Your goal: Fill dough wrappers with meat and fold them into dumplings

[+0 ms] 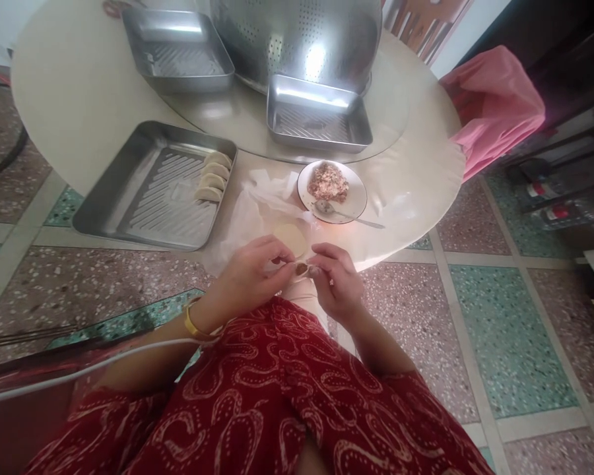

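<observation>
Between my two hands, at the table's front edge, is a small dumpling [301, 269] with brown filling showing through its pale wrapper. My left hand [257, 274] pinches its left side with thumb and forefinger. On the right side, my right hand [337, 280] pinches the wrapper too. Just beyond my fingers a round dumpling wrapper [291, 239] lies by crumpled white plastic [257, 204]. A white plate [359, 191] holds a mound of minced filling [329, 181], and a metal spoon [349, 214] rests across its front rim.
A large metal tray [113, 191] at left holds several folded dumplings [212, 177] along its right side. Two more metal trays, the left one [178, 82] and the right one [321, 142], stand farther back near a big perforated steel pot [297, 39]. Pink cloth [499, 99] hangs at right.
</observation>
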`<state>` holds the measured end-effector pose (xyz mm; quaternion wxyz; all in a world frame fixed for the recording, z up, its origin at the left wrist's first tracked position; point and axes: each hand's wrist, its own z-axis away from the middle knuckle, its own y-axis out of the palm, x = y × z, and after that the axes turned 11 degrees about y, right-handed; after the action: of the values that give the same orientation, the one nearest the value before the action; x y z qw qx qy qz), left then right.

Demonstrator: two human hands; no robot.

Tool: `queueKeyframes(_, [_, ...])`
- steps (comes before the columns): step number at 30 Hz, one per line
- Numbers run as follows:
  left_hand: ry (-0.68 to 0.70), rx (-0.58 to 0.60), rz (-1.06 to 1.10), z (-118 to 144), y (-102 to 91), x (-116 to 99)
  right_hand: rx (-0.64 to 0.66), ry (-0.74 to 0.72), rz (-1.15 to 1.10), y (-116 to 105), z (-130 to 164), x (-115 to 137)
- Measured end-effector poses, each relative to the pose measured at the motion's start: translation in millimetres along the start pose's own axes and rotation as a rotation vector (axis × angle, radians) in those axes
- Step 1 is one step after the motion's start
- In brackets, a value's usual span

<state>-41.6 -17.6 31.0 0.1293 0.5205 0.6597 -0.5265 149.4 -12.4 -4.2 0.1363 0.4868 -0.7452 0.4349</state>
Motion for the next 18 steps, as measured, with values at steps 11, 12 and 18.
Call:
queueKeyframes(11, [-0.114,0.025,0.221,-1.4,1.1,-0.9,0.065,-0.07,-0.016,1.4,-0.6,2.7])
queueKeyframes(12, [-0.111,0.023,0.238,-1.1,0.8,-0.9,0.06,-0.064,-0.027,1.6,-0.6,3.1])
queueKeyframes(18, [-0.026,-0.007,0.296,2.1,-0.5,-0.4,0.049,-0.017,-0.057,2.9,-0.3,4.9])
